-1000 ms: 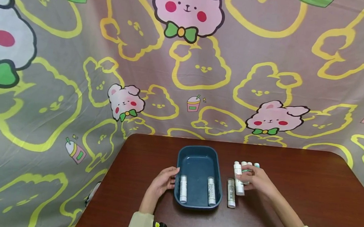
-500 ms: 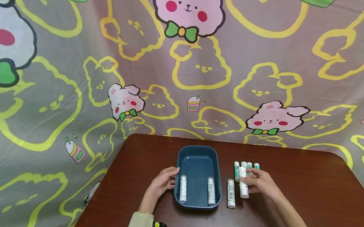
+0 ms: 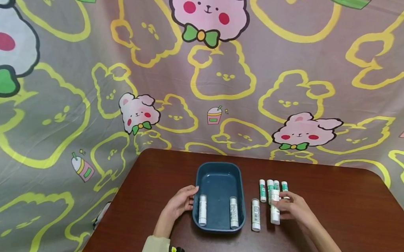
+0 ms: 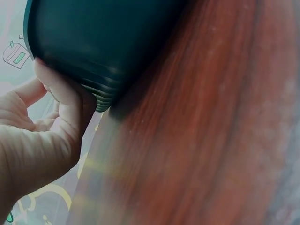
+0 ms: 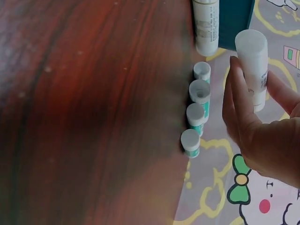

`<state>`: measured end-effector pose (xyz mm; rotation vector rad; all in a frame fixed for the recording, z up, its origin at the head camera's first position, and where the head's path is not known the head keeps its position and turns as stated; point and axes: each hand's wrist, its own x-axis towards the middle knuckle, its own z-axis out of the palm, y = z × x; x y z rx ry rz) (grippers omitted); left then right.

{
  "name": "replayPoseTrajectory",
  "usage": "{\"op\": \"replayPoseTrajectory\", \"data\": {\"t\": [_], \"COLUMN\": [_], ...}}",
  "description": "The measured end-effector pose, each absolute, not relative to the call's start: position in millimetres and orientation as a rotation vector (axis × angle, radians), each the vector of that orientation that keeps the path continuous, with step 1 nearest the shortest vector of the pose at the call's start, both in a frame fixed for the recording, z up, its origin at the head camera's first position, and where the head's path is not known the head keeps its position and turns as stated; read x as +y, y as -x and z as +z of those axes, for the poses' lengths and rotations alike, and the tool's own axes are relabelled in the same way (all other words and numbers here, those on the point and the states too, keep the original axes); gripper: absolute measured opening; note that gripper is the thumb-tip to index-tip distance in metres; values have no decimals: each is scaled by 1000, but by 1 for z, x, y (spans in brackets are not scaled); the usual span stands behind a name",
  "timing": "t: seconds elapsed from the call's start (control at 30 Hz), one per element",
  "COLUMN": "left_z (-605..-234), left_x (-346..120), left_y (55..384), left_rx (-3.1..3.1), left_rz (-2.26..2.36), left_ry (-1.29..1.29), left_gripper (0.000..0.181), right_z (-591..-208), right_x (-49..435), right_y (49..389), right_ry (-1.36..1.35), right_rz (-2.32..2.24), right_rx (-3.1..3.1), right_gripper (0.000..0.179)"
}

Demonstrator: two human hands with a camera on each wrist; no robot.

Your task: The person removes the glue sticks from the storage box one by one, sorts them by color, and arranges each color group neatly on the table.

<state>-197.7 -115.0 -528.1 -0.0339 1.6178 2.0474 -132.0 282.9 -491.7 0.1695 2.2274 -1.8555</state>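
Observation:
My left hand (image 3: 180,201) grips the left side of a dark blue tray (image 3: 219,190), its fingers (image 4: 61,89) against the tray wall in the left wrist view. Inside the tray lie two white glue sticks, one at the left (image 3: 202,211) and one at the right (image 3: 234,213). Between thumb and fingers, my right hand (image 3: 297,208) pinches another white glue stick (image 5: 253,51), raised above the table and tilted. A larger white glue stick (image 3: 256,215) with a printed label lies just right of the tray.
Several smaller green-and-white glue sticks (image 3: 262,191) stand in a loose row behind the right hand; their white caps (image 5: 200,90) show in the right wrist view. The brown table (image 3: 352,209) ends at a cartoon-printed cloth (image 3: 199,70) behind and at the left.
My right hand has moved right and slightly nearer with the pinched glue stick, uncovering a green-and-white one behind it. The left hand and tray have stayed in place.

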Motion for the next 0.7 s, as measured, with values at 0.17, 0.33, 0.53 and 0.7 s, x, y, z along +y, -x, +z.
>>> {"op": "replayPoseTrajectory", "data": {"t": [0.17, 0.33, 0.53, 0.7], "left_z": [-529, -530, -530, -530], "left_x": [-117, -118, -118, -117], "left_y": [198, 199, 199, 198], "left_rx": [1597, 1597, 1592, 1586], "left_rz": [2051, 2043, 2038, 2044], "left_ry": [25, 9, 9, 0], "left_gripper": [20, 22, 23, 23], "right_z": [-497, -501, -506, -512], "right_x": [284, 286, 289, 288], "right_y": [130, 127, 125, 123], "right_ry": [-215, -234, -234, -227], "right_rz": [-1853, -1811, -1790, -1770], "right_rx": [2207, 2198, 2206, 2205], "right_gripper": [59, 61, 60, 48]}}
